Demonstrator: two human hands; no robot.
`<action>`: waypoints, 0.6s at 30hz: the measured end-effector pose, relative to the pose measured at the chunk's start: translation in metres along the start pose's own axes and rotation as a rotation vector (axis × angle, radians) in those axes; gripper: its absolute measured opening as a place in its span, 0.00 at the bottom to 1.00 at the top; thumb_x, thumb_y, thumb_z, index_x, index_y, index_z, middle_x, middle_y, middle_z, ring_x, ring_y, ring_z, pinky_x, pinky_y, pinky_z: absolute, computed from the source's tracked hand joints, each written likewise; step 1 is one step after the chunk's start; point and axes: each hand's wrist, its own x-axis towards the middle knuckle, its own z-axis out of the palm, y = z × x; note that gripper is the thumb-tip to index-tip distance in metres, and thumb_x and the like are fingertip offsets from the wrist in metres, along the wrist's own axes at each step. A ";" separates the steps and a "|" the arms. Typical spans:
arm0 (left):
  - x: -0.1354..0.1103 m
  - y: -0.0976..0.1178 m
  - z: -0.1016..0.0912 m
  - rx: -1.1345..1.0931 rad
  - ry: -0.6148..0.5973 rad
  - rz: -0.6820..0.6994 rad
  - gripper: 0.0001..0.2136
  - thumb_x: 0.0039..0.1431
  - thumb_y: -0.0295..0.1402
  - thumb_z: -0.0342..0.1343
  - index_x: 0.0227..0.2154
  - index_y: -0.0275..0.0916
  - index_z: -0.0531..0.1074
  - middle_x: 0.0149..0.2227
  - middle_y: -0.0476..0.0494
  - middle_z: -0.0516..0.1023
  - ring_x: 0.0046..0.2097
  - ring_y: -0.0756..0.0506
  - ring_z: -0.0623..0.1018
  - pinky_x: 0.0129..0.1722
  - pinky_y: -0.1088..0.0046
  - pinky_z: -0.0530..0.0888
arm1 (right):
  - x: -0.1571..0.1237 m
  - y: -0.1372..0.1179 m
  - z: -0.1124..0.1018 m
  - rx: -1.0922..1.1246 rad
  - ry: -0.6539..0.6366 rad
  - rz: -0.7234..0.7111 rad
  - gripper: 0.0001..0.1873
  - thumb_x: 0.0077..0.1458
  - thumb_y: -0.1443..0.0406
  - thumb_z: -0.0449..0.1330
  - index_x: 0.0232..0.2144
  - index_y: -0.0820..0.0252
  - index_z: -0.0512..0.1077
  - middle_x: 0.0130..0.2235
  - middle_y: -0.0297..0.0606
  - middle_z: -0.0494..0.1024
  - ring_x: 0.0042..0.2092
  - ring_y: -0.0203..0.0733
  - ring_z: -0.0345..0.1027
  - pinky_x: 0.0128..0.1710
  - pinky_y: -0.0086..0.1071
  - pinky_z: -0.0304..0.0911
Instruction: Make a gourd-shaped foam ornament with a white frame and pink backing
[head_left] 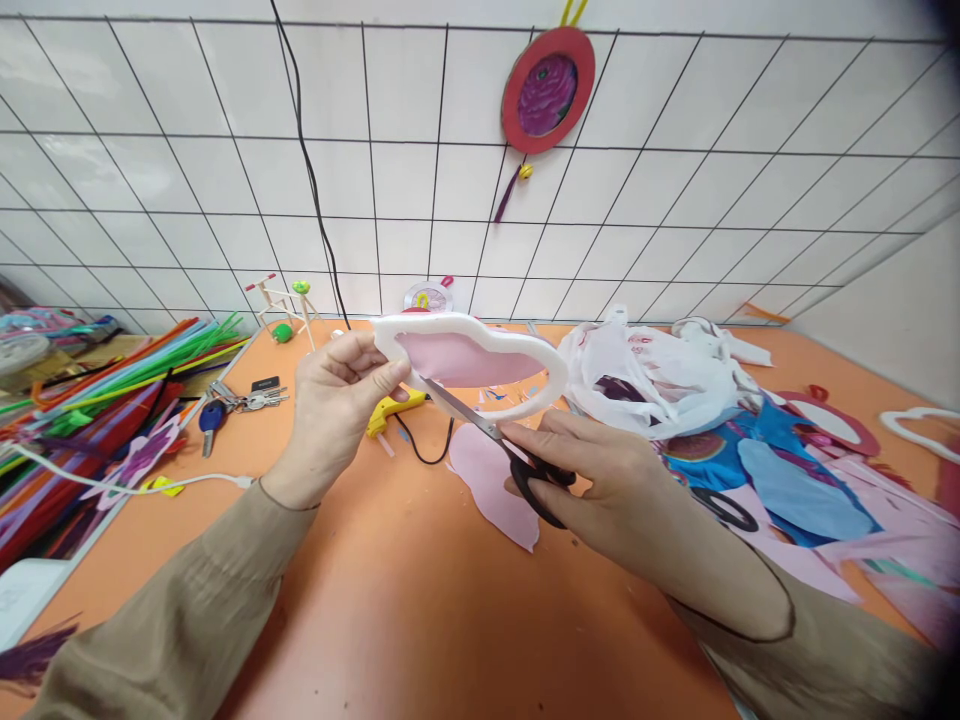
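My left hand (330, 400) pinches the left end of a white foam frame (480, 328) with a wavy, cloud-like outline, held up above the table. Pink sheet (480, 362) shows inside the frame's opening. Black-handled scissors (487, 427) are gripped in my right hand (600, 465), with its fingers in the handles. Their blades point up and left and lie against the frame's lower inner edge, close to my left thumb. Whether the blades are parted is hard to make out. Below the scissors, a loose pink cutout (487, 480) lies on the orange table (360, 610).
A yellow glue gun (394, 408) with a black cord lies behind my hands. Keys (251, 395) and colourful pipe cleaners (97, 430) are at left. A white plastic bag (652, 370), blue sheets (802, 480) and another black scissor handle (724, 508) crowd the right.
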 end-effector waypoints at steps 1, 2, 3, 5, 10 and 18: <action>0.000 0.000 0.000 -0.002 -0.002 0.001 0.05 0.47 0.31 0.67 0.27 0.38 0.78 0.26 0.49 0.79 0.25 0.50 0.76 0.26 0.73 0.76 | 0.000 0.000 0.000 -0.001 -0.004 -0.001 0.14 0.55 0.73 0.53 0.37 0.54 0.75 0.28 0.36 0.69 0.28 0.38 0.63 0.28 0.31 0.60; 0.000 -0.001 -0.001 -0.005 -0.003 0.001 0.05 0.47 0.31 0.67 0.27 0.38 0.78 0.26 0.49 0.79 0.25 0.50 0.76 0.26 0.73 0.76 | 0.001 0.000 0.000 0.000 -0.002 -0.004 0.14 0.55 0.74 0.53 0.38 0.55 0.75 0.28 0.36 0.68 0.28 0.38 0.62 0.28 0.31 0.60; 0.000 -0.001 -0.001 -0.008 -0.006 0.001 0.04 0.47 0.30 0.67 0.27 0.38 0.78 0.26 0.49 0.79 0.25 0.50 0.76 0.26 0.74 0.76 | 0.001 0.000 0.000 0.001 -0.001 -0.010 0.14 0.55 0.74 0.53 0.37 0.55 0.75 0.28 0.35 0.68 0.28 0.37 0.62 0.28 0.30 0.60; 0.000 -0.001 -0.001 -0.017 -0.010 0.000 0.04 0.48 0.30 0.66 0.28 0.39 0.78 0.26 0.49 0.79 0.25 0.51 0.76 0.25 0.74 0.76 | 0.001 0.000 0.001 0.006 -0.003 -0.029 0.13 0.55 0.74 0.54 0.37 0.56 0.74 0.27 0.35 0.67 0.27 0.36 0.60 0.27 0.30 0.59; 0.000 -0.002 -0.002 -0.020 -0.017 -0.002 0.05 0.48 0.31 0.67 0.28 0.38 0.78 0.26 0.49 0.79 0.24 0.51 0.76 0.25 0.75 0.76 | 0.000 0.001 0.001 0.013 -0.008 -0.043 0.18 0.54 0.75 0.54 0.45 0.56 0.74 0.29 0.35 0.69 0.29 0.37 0.63 0.25 0.29 0.57; 0.000 -0.002 -0.002 -0.009 -0.019 0.010 0.04 0.48 0.30 0.66 0.28 0.39 0.78 0.26 0.49 0.79 0.24 0.50 0.76 0.25 0.74 0.77 | -0.001 0.000 0.000 0.037 -0.031 -0.023 0.17 0.53 0.76 0.53 0.41 0.55 0.74 0.30 0.37 0.69 0.30 0.39 0.63 0.29 0.32 0.60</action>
